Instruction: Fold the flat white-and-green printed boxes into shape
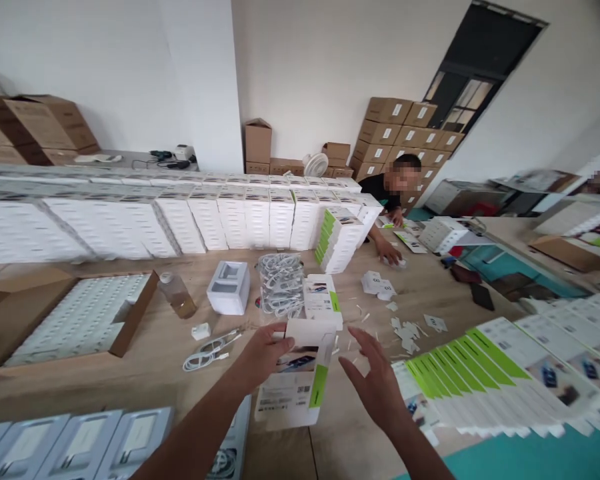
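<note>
In the middle front, my left hand (263, 357) grips a white and green printed carton (293, 397) by its upper left edge, thumb on its face. To the right of the carton, my right hand (373, 373) is raised with fingers apart, holding nothing. Just beyond the carton lies another small printed box (323, 299), beside a heap of bundled white cables (281, 283). Left of my left hand are a coiled white cable (207, 353) and a small white charger (201, 331). Partly behind my left forearm sits a grey-blue tray (237, 433) with a cable in it.
Rows of stacked white boxes (245, 220) wall off the back. An open cardboard box (130, 327) of white pieces, a bottle (177, 297) and stacked trays (227, 287) stand left. Flattened cartons (460, 373) fan out right. A co-worker's hand (389, 252) rests near paper scraps (407, 333).
</note>
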Demonstrator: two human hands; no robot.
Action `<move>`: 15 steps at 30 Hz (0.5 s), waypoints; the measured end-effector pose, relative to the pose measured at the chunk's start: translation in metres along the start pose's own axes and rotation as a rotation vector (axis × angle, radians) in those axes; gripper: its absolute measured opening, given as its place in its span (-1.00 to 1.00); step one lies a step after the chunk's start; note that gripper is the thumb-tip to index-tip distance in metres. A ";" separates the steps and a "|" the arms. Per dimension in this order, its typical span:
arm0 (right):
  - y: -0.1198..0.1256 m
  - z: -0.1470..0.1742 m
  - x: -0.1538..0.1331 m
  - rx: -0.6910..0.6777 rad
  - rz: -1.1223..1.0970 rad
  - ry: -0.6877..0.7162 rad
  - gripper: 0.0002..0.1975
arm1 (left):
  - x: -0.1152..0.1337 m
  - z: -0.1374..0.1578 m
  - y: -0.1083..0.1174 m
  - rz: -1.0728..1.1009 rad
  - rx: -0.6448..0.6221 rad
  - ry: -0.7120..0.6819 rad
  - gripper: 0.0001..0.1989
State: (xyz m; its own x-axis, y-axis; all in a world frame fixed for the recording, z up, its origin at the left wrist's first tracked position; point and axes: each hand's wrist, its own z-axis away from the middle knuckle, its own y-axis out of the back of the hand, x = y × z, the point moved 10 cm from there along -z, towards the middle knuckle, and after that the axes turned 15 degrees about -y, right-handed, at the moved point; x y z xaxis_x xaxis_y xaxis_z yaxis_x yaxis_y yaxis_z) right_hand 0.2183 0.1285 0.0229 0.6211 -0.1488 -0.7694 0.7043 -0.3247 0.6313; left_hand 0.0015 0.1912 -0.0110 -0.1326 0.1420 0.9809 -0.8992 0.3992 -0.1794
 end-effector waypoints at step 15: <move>-0.055 0.020 -0.092 -0.200 0.725 0.442 -0.91 | 0.047 0.035 -0.029 -0.810 -0.236 -0.272 -0.83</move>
State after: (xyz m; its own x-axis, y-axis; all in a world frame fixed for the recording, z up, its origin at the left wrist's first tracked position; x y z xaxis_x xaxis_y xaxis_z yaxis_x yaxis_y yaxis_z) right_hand 0.1153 0.1413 0.0568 0.9869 0.1342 -0.0890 0.1046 -0.1138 0.9880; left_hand 0.0072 0.1548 0.0427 0.3856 -0.4734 0.7919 -0.6543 0.4649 0.5965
